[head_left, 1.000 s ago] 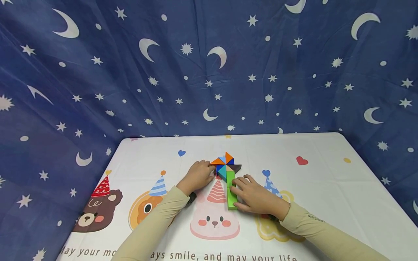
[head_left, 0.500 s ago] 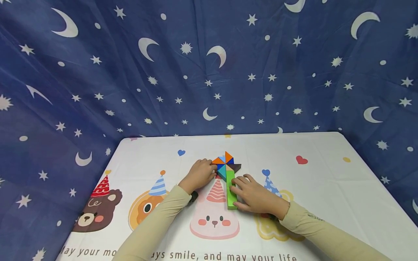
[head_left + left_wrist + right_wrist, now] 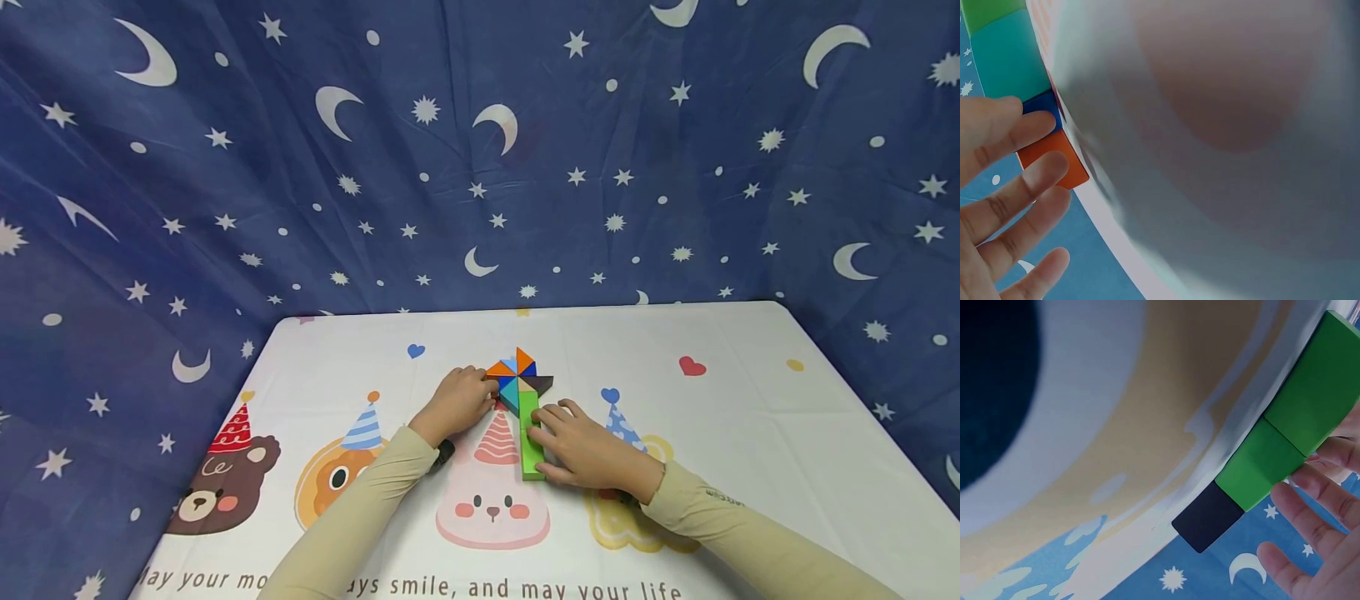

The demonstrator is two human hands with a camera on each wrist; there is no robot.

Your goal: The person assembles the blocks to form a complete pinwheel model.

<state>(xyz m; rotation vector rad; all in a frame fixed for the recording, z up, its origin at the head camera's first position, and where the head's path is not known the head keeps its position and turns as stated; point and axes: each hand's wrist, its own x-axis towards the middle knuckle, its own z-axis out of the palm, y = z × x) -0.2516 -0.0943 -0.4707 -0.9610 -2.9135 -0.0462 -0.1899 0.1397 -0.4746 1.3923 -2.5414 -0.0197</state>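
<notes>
Several triangular blocks in orange, blue, teal and black form a pinwheel shape on the table, with two green blocks (image 3: 532,458) in a line below it as a stem. My left hand (image 3: 459,404) is at the pinwheel's left side. In the left wrist view its fingertips touch the blue block (image 3: 1047,102) and the orange block (image 3: 1074,167), beside the teal block (image 3: 1010,59). My right hand (image 3: 588,446) rests along the right side of the green blocks, fingertips against them. The right wrist view shows the black block (image 3: 1208,517) beyond the green ones.
A white tablecloth (image 3: 750,467) with printed cartoon animals, hearts and lettering covers the table. Behind and to the left hangs a dark blue curtain (image 3: 570,250) with moons and stars. A small black object (image 3: 442,454) shows at my left wrist.
My left hand has shifted very slightly right, and the left orange block has moved a little inward with it. My right hand stays in place on the green blocks.
</notes>
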